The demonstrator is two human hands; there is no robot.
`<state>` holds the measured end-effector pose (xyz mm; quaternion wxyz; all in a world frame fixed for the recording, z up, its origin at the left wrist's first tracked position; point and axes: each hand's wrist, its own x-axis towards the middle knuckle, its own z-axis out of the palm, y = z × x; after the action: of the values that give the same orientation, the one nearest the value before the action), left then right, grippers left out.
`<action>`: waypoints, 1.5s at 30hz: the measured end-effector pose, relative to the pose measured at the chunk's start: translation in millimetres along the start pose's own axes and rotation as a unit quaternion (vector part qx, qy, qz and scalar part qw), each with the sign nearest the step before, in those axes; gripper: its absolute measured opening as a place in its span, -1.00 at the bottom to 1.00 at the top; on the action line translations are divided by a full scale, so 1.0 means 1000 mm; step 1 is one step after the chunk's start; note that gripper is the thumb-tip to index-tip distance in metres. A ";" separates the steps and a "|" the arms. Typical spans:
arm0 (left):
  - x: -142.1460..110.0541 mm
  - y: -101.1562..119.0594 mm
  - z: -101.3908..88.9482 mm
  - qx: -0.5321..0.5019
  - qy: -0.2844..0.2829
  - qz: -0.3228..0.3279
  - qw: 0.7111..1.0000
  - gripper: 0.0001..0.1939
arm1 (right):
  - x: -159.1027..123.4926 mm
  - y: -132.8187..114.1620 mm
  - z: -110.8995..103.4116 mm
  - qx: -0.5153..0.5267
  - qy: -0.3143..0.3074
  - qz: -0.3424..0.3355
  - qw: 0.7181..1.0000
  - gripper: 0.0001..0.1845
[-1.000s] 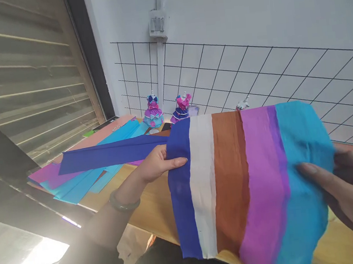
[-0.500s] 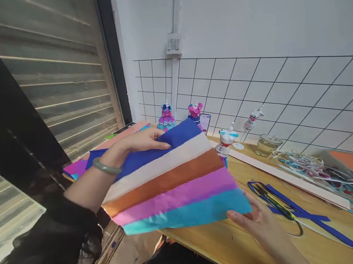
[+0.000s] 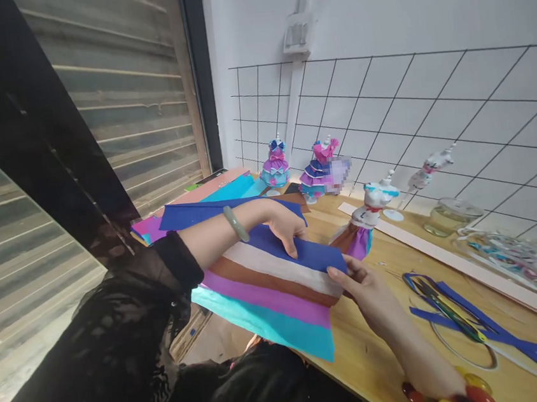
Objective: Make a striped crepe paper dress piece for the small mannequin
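A striped sheet (image 3: pixel 279 303), with blue, white, brown, purple and turquoise bands, hangs partly over the table's front edge; paper or cloth, I cannot tell. My left hand (image 3: pixel 286 224), a jade-green bangle at its wrist, grips the blue band with the thumb on top and the fingers partly hidden. At the sheet's right end, my right hand (image 3: pixel 361 281) pinches the blue corner between thumb and fingers. Another blue sheet (image 3: pixel 197 213) lies just beyond my left forearm. A small dress form (image 3: pixel 374 196) with a brown and purple skirt stands past my right hand.
Scissors (image 3: pixel 453 313) lie across blue strips (image 3: pixel 518 342) on the right. Behind are a glass bowl (image 3: pixel 447 217), a ribbon tangle (image 3: pixel 514 255) and a long pale strip (image 3: pixel 453 268). Dressed forms (image 3: pixel 275 165) stand before the wire grid (image 3: pixel 372 91) on the wall.
The sheet has turned and come down towards the table. My right hand has moved from its turquoise corner to the blue corner, nearer my left hand. The view has shifted.
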<state>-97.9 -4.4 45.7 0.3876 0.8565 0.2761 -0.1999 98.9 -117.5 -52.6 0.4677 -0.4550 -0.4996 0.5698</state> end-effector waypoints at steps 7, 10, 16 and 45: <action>0.028 -0.004 0.006 0.006 0.090 0.012 0.996 -0.81 | 0.004 0.021 -0.016 -0.005 0.037 0.044 0.998 -0.63; 0.031 -0.019 0.009 0.012 0.107 -0.005 0.994 -0.76 | 0.002 0.026 -0.023 -0.004 0.048 0.064 0.997 -0.64; 0.029 -0.068 0.014 0.008 0.128 -0.072 0.989 -0.67 | -0.002 0.032 -0.038 -0.006 0.067 0.099 0.993 -0.60; -0.022 -0.129 0.023 -0.040 0.160 -0.153 0.974 -0.86 | -0.002 0.042 -0.051 0.009 0.007 0.187 0.982 -0.56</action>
<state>-198.4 41.2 -28.2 0.3371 0.8089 0.4700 -0.1059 146.3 -115.1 -99.0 0.3605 -0.5402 -0.3973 0.6483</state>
